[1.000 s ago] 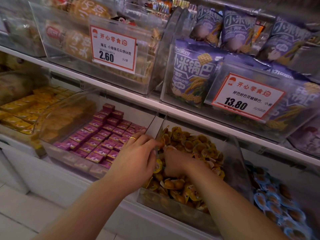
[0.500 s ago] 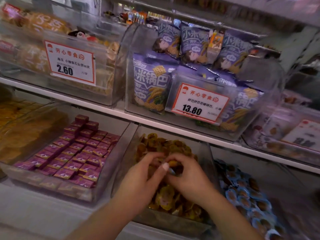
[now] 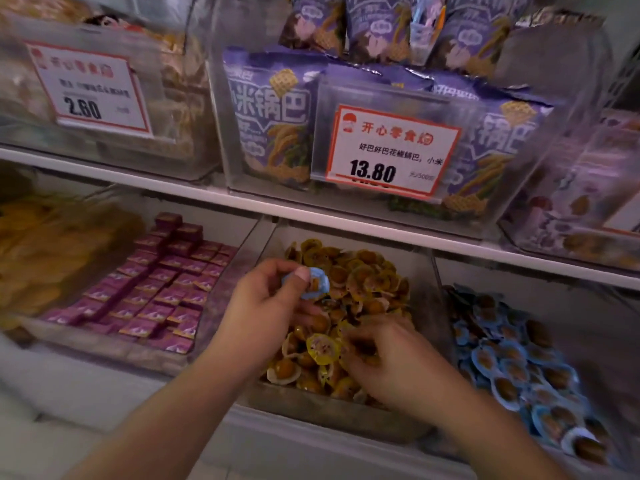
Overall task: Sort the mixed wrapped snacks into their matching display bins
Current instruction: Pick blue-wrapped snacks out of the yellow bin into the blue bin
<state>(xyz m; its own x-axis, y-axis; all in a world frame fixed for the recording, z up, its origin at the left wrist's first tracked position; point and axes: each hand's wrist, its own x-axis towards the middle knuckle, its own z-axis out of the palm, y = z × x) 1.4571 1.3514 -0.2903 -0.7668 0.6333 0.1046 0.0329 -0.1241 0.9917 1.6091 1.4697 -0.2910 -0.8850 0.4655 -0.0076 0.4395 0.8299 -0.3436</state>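
Your left hand (image 3: 266, 299) has lifted, pinching a small blue-wrapped round snack (image 3: 317, 284) above the clear bin of yellow-wrapped snacks (image 3: 346, 415); your right hand (image 3: 394, 362) grips yellow ones.

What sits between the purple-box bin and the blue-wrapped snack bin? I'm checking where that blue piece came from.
In the head view, the bin of yellow-wrapped snacks lies between them; the left hand pinches a blue-wrapped snack above it.

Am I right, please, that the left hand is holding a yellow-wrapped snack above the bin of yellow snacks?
Not quite: in the head view the left hand pinches a blue-wrapped snack, not a yellow one, above the bin of yellow snacks.
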